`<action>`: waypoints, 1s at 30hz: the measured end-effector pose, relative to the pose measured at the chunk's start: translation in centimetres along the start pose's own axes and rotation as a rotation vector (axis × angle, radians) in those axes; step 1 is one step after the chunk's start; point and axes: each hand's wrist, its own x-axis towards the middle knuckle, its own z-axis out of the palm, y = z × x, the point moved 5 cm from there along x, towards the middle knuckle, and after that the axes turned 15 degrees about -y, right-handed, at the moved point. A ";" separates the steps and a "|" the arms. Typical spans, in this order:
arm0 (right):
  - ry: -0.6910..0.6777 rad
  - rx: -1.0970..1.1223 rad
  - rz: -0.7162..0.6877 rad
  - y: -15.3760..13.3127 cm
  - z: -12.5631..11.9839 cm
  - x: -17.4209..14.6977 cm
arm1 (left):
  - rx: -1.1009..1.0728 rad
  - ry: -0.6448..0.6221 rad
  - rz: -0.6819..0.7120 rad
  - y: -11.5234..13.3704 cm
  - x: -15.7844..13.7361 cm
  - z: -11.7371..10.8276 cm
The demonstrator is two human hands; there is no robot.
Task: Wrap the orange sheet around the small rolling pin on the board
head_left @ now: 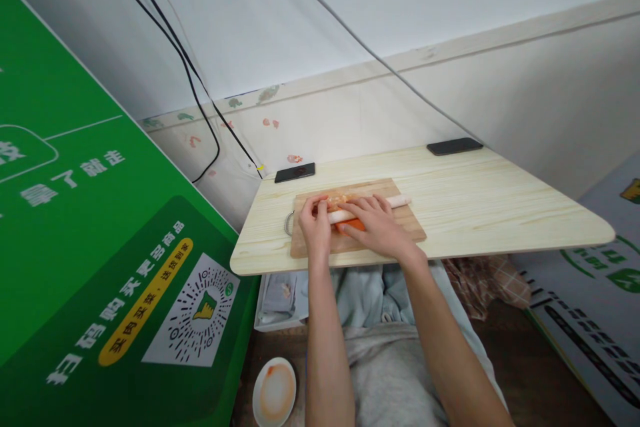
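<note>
A wooden cutting board (pixel 407 223) lies on the pale table, with a slim white rod (pixel 400 201) running across it. My right hand (pixel 375 220) is laid over the rod, fingers on its far side and thumb on the near side. My left hand (pixel 316 217) is at the rod's left end, fingers curled in a pinch; what is between them is hidden. An orange piece (pixel 356 224) shows under the rod, partly covered by my right hand. Beyond the rod, a yellowish-brown heap (pixel 340 200) lies between my hands, too small to make out.
Two dark phones, one at the back left (pixel 295 173) and one at the back right (pixel 454 146), lie on the table (pixel 500 213). A stained white plate (pixel 274 391) and a white box (pixel 280 303) are below. Green panel (pixel 125 227) stands left; cables (pixel 190 67) hang by the wall.
</note>
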 end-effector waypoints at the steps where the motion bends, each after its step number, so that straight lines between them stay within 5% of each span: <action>1: 0.030 0.000 0.020 -0.1 0.1 0.3 | -0.001 -0.001 0.004 0.0 0.0 0.0; 6: 0.085 -0.019 0.068 -0.6 0.4 1.0 | 0.001 0.001 -0.008 0.0 -0.1 -0.1; 19: -0.039 -0.003 -0.002 0.0 -0.5 -1.0 | 0.010 0.004 0.000 0.1 -0.1 0.0; 30: 0.066 -0.003 0.052 -0.5 0.2 0.4 | 0.029 0.000 -0.003 0.0 -0.2 -0.1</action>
